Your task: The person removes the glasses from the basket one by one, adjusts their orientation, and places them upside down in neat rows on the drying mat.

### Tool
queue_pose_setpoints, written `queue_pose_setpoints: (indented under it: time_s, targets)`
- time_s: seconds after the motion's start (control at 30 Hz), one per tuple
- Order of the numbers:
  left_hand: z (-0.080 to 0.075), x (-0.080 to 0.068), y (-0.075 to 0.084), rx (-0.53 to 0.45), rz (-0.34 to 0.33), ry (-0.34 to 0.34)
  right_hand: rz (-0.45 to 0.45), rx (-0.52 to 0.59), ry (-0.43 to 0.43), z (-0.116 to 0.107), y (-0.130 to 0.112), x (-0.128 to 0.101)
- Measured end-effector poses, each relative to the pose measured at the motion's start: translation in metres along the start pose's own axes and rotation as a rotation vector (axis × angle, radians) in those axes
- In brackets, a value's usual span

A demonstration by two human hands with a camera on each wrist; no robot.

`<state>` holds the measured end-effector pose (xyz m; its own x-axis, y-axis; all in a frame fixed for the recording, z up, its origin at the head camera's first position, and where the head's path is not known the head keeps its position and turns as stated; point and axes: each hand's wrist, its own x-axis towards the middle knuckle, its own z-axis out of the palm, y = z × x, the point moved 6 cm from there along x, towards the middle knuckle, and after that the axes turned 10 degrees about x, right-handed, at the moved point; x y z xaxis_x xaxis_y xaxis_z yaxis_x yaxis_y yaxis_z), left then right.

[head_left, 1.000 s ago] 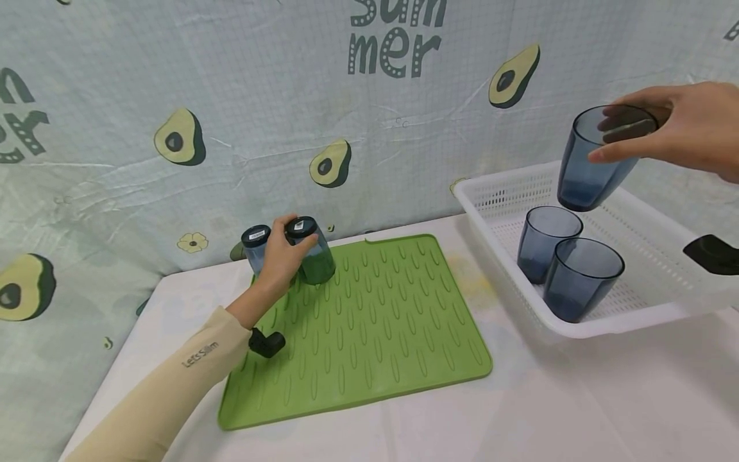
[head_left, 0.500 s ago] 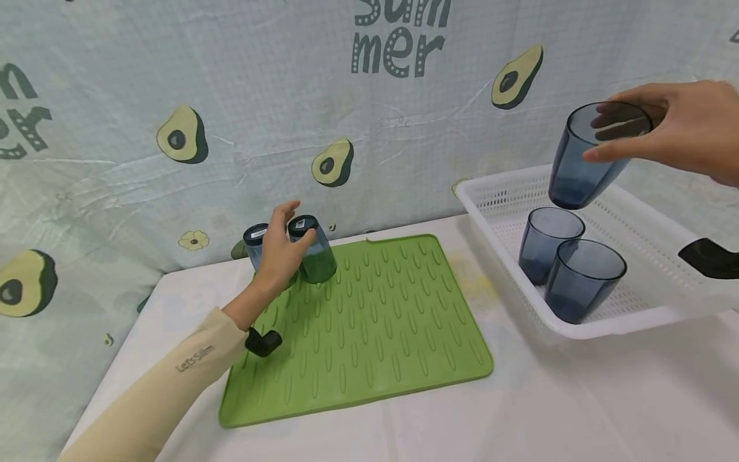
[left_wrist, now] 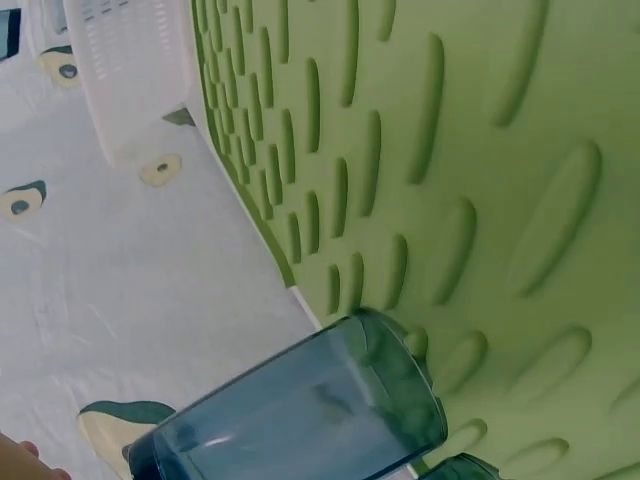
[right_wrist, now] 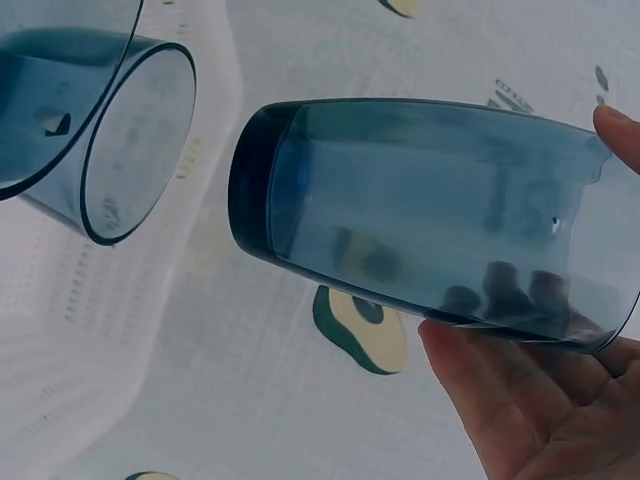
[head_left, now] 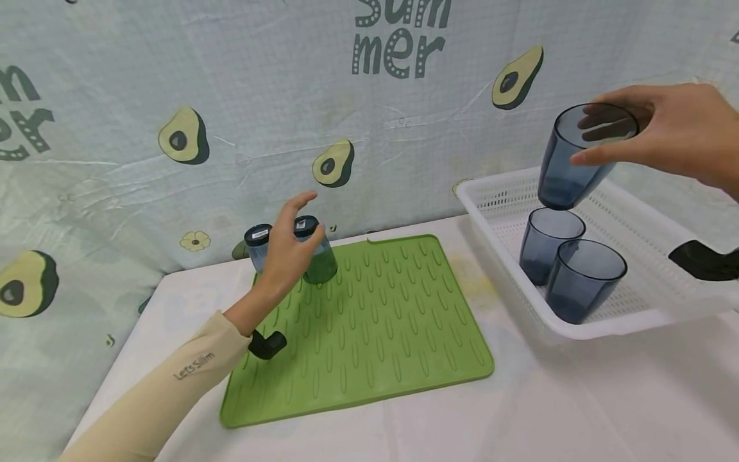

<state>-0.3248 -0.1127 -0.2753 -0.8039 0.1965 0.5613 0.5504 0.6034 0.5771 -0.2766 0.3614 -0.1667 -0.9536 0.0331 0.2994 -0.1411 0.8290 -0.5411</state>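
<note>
In the head view my right hand [head_left: 681, 131] grips a blue tinted drinking glass [head_left: 571, 170] near its rim, thumb on one side and fingers on the other. The glass tilts, mouth up, above the basket; the right wrist view shows its thick base [right_wrist: 255, 180]. My left hand [head_left: 285, 256] is spread beside an upturned glass [head_left: 321, 263] on the green ridged mat [head_left: 375, 321], thumb and fingers apart. In the left wrist view fingertips [left_wrist: 30, 450] show away from that glass [left_wrist: 300, 400]. Partly behind the left hand, a second upturned glass [head_left: 258, 247] stands.
A white perforated basket [head_left: 652, 319] stands at the right, holding a blue glass [head_left: 548, 244] and another [head_left: 586, 282], both mouth up. An avocado-print cloth [head_left: 231, 77] hangs behind the white-covered table [head_left: 462, 423].
My left hand has let go of the upturned glass, its fingers spreading and lifting from the base. My right hand has carried its glass slightly left over the basket.
</note>
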Motion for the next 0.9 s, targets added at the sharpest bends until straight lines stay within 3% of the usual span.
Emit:
queue_pose_setpoints:
  time_s: [0.3, 0.9]
  targets:
    - [0.005, -0.002, 0.003, -0.016, 0.071, 0.011, -0.009, -0.011, 0.005, 0.002, -0.003, -0.001]
    - [0.023, -0.011, 0.016, -0.009, 0.103, -0.127, -0.038, 0.012, -0.005, 0.009, -0.009, 0.000]
